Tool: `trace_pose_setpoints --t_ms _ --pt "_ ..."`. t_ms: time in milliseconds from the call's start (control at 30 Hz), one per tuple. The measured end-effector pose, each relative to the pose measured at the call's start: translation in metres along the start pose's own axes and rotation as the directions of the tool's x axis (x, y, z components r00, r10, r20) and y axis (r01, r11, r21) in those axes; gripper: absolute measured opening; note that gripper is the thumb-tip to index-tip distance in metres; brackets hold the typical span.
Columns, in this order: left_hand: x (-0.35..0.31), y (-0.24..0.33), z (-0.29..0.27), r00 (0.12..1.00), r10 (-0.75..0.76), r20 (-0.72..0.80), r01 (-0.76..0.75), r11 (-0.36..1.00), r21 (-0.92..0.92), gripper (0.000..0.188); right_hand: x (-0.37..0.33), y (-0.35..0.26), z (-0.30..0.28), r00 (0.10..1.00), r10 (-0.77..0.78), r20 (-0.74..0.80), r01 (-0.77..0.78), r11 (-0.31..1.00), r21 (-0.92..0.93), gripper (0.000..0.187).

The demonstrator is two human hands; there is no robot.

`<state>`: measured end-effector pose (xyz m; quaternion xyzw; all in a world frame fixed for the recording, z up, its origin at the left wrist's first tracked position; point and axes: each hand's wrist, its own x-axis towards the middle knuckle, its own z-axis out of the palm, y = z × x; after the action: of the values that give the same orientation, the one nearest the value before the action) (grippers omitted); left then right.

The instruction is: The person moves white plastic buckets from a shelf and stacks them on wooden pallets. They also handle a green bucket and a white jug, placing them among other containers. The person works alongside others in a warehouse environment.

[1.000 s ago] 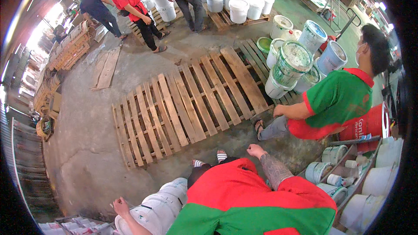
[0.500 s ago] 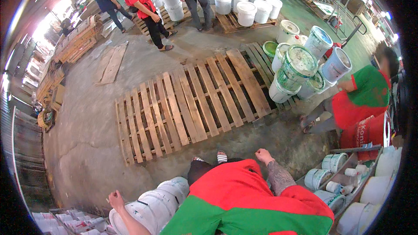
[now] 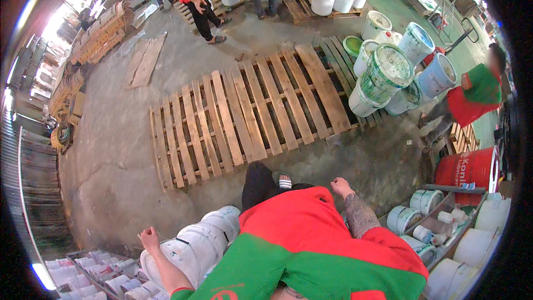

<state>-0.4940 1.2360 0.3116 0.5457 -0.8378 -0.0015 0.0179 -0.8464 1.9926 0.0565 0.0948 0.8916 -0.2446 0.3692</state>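
Observation:
My left hand (image 3: 149,240) hangs out to the side with its fingers loosely curled and nothing seen in them. It hovers over or beside a row of stacked white buckets (image 3: 191,247); I see no grip on them. My right hand (image 3: 341,186) is in front of my body, its fingers also curled in and holding nothing that shows. Bare floor lies under it. Ahead of me a wooden pallet (image 3: 252,116) lies flat, with no load on it. One of my feet, in a striped sandal (image 3: 285,181), shows near its close edge.
Stained paint buckets (image 3: 388,69) are stacked on a pallet ahead right. White buckets (image 3: 322,0) stand on a pallet farther off. A co-worker (image 3: 474,97) is at the right, behind a red drum (image 3: 466,172). Shelves of tubs (image 3: 427,228) flank my right. Flat cardboard (image 3: 147,61) lies left.
The wooden pallet is now closer to my body, and one leg is stepping forward. The co-worker at right has moved away, farther right. Both hands stay curled at my sides.

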Motion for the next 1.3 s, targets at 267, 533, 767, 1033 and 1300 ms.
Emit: trace_pose_setpoints --t_ms 267,533,767,1033,1300 --pt "0.002 0.036 0.013 0.993 0.036 -0.116 -0.045 0.996 -0.075 0.030 0.038 -0.028 0.000 0.999 -0.042 0.008 0.042 0.995 -0.088 0.038" --pt "-0.007 0.221 0.175 0.920 0.014 0.392 0.183 0.869 -0.460 0.027 0.106 -0.135 -0.051 0.996 -0.041 0.083 0.055 0.982 -0.182 0.039" --pt "0.041 0.334 0.237 0.517 -0.033 0.855 0.326 0.931 -0.161 0.045 0.218 -0.267 -0.112 0.997 -0.016 0.077 0.027 0.989 -0.144 0.039" --pt "0.297 0.475 0.210 0.614 -0.053 0.787 0.273 0.950 -0.149 0.039 0.289 -0.464 -0.238 0.985 -0.171 0.008 0.170 0.973 -0.155 0.041" --pt "0.500 0.779 0.103 0.783 0.486 0.388 0.077 0.544 -0.835 0.035 0.316 -0.605 -0.364 0.933 -0.262 -0.246 0.315 0.925 0.212 0.036"
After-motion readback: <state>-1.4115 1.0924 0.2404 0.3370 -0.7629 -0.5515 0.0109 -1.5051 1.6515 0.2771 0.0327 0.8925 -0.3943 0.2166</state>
